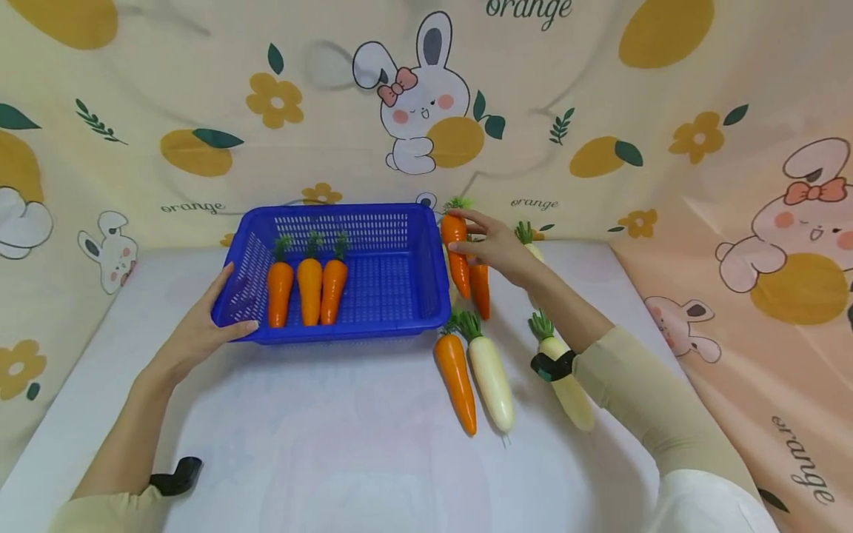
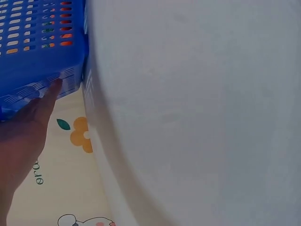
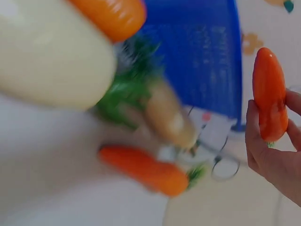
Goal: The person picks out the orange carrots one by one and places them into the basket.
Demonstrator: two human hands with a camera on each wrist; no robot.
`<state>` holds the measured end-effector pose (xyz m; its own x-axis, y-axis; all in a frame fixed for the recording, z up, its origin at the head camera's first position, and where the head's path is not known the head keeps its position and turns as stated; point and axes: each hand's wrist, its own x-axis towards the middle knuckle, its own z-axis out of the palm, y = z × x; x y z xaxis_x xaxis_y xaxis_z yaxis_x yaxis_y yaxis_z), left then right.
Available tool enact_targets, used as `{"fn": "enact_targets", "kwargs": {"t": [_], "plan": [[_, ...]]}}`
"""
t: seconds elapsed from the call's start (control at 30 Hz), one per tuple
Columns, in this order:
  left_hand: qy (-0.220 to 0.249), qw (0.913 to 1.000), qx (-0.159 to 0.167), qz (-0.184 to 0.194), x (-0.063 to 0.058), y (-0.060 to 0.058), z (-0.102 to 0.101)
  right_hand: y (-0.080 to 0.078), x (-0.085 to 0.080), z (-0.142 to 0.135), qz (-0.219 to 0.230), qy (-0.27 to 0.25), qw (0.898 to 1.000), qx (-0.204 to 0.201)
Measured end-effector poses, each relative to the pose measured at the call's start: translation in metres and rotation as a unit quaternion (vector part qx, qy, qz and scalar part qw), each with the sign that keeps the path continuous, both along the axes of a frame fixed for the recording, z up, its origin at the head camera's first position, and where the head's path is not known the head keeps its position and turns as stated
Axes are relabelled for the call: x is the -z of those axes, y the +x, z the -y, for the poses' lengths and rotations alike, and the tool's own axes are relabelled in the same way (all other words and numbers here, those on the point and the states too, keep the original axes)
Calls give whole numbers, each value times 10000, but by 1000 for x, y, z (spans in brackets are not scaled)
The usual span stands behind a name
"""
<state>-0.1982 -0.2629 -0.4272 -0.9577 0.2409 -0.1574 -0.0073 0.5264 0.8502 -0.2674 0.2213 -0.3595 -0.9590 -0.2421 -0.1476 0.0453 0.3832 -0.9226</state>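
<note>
My left hand [image 1: 196,329] grips the front left corner of a blue plastic basket [image 1: 333,334], thumb along the front and fingers against the left side. In the left wrist view those fingers [image 2: 47,101] lie along its slotted wall. Inside, three carrots [image 1: 309,292] lie side by side with their green tops toward the back. My right hand [image 1: 496,248] holds another carrot [image 1: 455,255] between thumb and fingers, just beyond the basket's right rim. Its top points up and back in the head view. In the right wrist view, the held carrot [image 3: 270,94] stands out against the printed cloth.
Right of the basket are a carrot [image 1: 480,292] partly behind the held one, a carrot [image 1: 456,385], and white radishes [image 1: 492,385], one partly under my right forearm. Radish leaves [image 1: 525,232] show behind my right hand. Printed cloth [image 1: 320,163] hangs behind the white table [image 1: 320,444].
</note>
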Motion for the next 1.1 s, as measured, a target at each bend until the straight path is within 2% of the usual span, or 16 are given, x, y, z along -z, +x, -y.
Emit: {"fn": "enact_targets", "kwargs": {"t": [0.13, 0.27, 0.67, 0.83, 0.9, 0.97, 1.1], "plan": [[221, 9997, -30, 24, 2, 0, -2, -5, -8, 25, -129, -22, 9995, -296], [208, 9997, -12, 89, 3, 0, -5, -9, -3, 51, -163, 154, 9983, -535], [194, 9998, -5, 97, 3, 0, -7, -25, 39, 120, 243, 301, 9920, -1206], [193, 9998, -45, 95, 4, -1, -6, -30, 55, 143, 474, 232, 9903, -1282], [221, 9997, -40, 82, 4, -1, -5, -32, 61, 151, 386, 558, 9889, -1323], [264, 9996, -37, 50, 3, -1, -4, -34, 65, 159, 115, 1101, 9838, -1412], [315, 9995, -61, 7, 3, -1, -1, -38, 71, 170, -429, 2090, 9640, -1588]]}}
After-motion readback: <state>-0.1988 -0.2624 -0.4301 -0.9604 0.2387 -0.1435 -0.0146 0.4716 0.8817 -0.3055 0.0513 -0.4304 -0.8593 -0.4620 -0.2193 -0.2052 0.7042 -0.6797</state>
